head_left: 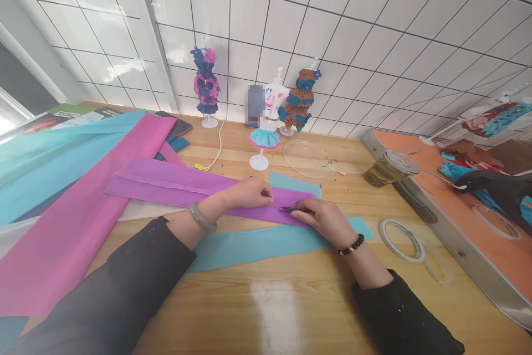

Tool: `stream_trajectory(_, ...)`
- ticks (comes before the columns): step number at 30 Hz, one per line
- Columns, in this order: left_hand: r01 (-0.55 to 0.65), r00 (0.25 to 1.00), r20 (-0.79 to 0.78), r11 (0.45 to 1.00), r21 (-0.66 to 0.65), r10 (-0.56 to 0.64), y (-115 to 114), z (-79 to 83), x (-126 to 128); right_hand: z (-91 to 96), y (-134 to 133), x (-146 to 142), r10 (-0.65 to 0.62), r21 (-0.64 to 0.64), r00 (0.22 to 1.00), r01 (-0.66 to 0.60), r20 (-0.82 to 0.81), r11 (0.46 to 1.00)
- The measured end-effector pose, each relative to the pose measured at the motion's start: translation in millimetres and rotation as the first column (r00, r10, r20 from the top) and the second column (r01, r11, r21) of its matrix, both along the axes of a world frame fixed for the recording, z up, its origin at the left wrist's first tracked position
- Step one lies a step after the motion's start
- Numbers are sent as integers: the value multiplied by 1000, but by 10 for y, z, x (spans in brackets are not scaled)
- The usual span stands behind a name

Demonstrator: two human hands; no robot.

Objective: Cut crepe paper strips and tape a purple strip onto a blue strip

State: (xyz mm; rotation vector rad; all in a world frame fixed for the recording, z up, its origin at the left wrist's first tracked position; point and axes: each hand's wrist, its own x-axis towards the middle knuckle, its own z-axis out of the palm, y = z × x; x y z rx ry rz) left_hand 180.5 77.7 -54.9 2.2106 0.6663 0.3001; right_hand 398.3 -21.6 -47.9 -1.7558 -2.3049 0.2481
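A long purple strip of thin cloth or crepe paper [166, 180] lies across the table, with a crease or cut line running along it. My left hand [251, 193] is closed in a pinch on the strip's middle part, a stone bangle on its wrist. Dark scissors [286, 209] are in my right hand [326, 221], their blades pointing left at the purple strip near its right end; the handles are mostly hidden by my fingers. Under and in front of the purple strip is a light-blue strip [249, 247].
Pink [78, 222] and light-blue sheets [50, 164] pile up at left. Dressed miniature mannequins [206, 86] stand along the tiled wall. To the right are a tape roll [402, 240], a lidded cup [390, 168] and an orange-topped surface [469, 200] with a raised metal edge.
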Motion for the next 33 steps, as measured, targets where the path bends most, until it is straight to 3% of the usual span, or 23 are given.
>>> stream_trajectory(11,0,1000,19,998,-59,1,-5,19,-18,56,39,-183,-9,13,996,8,91,1000)
stream_trajectory(23,28,1000,8,998,-59,-27,-22,82,-25,34,87,-272,-13,-15,999,14,53,1000)
stream_trajectory(33,24,999,21,999,-43,-23,-7,30,-21,18,92,-289,-17,-2,998,17,60,1000)
